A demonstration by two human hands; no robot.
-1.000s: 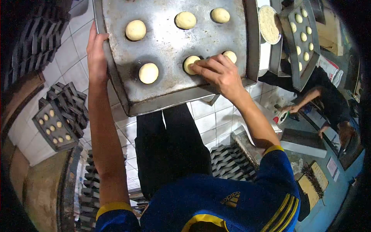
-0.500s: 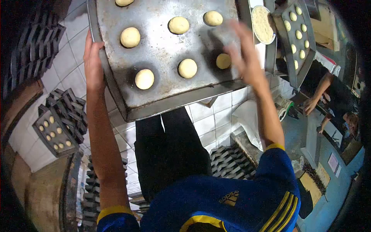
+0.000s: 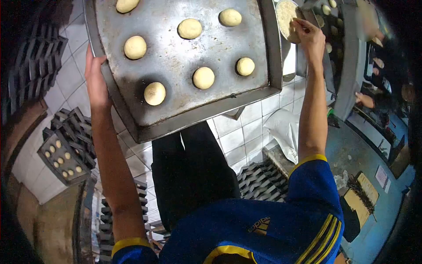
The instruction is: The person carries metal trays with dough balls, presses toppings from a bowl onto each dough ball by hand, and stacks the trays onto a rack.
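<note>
My left hand [image 3: 96, 79] grips the left rim of a large metal tray [image 3: 176, 66], its thumb over the edge. Several round pale dough balls [image 3: 203, 78] sit spaced apart on the tray. Beyond the tray's right side is a bowl [image 3: 286, 20] of pale crumbly powder. My right hand [image 3: 311, 37] is at this bowl's right edge, fingers drawn together over the powder; what they hold, if anything, is too small to tell.
Another tray of dough balls [image 3: 335, 31] stands at the upper right. Co-workers' hands [image 3: 365, 100] show at the far right. A lower tray [image 3: 66, 160] with dough balls rests at the left, beside stacked dark trays [image 3: 74, 127]. A white sack [image 3: 283, 132] lies right of centre.
My right hand has left the dough balls and moved up and right to the bowl. The held tray has shifted slightly left in view. A co-worker has moved at the right.
</note>
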